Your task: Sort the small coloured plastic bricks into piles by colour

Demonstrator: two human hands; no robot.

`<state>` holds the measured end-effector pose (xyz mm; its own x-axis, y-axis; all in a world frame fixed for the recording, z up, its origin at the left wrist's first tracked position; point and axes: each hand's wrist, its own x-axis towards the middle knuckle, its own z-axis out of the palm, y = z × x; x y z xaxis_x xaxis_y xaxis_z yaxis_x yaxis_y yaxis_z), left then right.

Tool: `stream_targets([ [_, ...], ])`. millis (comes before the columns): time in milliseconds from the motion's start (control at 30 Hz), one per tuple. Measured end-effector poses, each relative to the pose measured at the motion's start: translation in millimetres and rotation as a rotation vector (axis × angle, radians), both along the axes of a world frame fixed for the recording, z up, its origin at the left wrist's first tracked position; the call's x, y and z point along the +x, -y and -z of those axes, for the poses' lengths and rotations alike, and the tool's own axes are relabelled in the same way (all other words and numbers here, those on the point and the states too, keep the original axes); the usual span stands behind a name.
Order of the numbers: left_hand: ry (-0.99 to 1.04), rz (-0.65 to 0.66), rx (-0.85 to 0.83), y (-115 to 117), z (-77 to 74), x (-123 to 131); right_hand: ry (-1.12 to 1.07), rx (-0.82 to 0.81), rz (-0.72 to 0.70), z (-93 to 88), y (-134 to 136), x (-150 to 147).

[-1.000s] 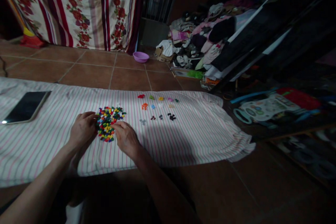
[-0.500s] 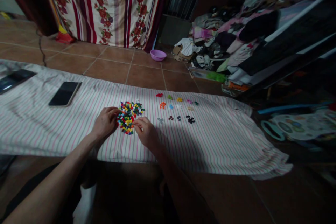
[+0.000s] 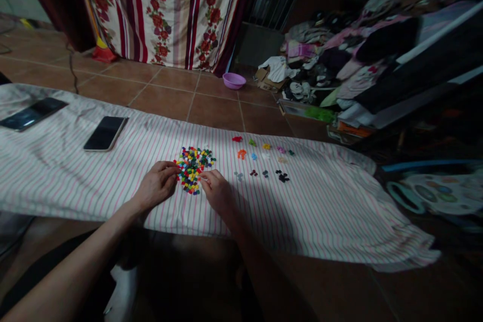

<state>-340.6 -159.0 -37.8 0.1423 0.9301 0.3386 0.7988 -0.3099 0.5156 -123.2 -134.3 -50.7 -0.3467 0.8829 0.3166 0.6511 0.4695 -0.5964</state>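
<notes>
A pile of small many-coloured pieces lies on a pink-striped cloth spread over the floor. My left hand rests at the pile's left edge with its fingers curled, the tips touching the pieces. My right hand sits at the pile's lower right, fingers pinched at the edge pieces; what they hold is too small to name. To the right of the pile lie small groups of pieces sorted by colour: red, green, yellow, orange, blue, grey and black.
Two dark phones lie on the cloth at the left. Beyond it are brown floor tiles, a purple bowl, a flowered curtain and a heap of clothes. A toy lies at the right.
The view has swung to the left, bringing a second phone into sight. Both hands stay at the edges of the pile, with only slight finger movement.
</notes>
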Motion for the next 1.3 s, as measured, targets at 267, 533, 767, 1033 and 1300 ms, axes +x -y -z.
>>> stream_targets([
  [267,0.027,0.04,-0.01,-0.2,-1.0,1.0,-0.028,0.06,0.135,7.6,-13.1,4.3],
  [533,0.04,0.015,-0.013,-5.2,0.7,2.0,0.042,0.103,0.183,8.3,-18.9,-3.1],
  [767,0.04,-0.017,-0.02,-7.2,2.7,2.5,0.055,0.104,0.22,13.7,-29.2,-0.6],
  [1033,0.042,-0.026,-0.024,-9.2,4.7,3.0,0.015,0.121,0.209,11.5,-30.1,1.4],
  [1300,0.026,-0.031,-0.036,-10.5,-1.4,3.0,0.05,0.115,0.214,10.4,-28.3,4.3],
])
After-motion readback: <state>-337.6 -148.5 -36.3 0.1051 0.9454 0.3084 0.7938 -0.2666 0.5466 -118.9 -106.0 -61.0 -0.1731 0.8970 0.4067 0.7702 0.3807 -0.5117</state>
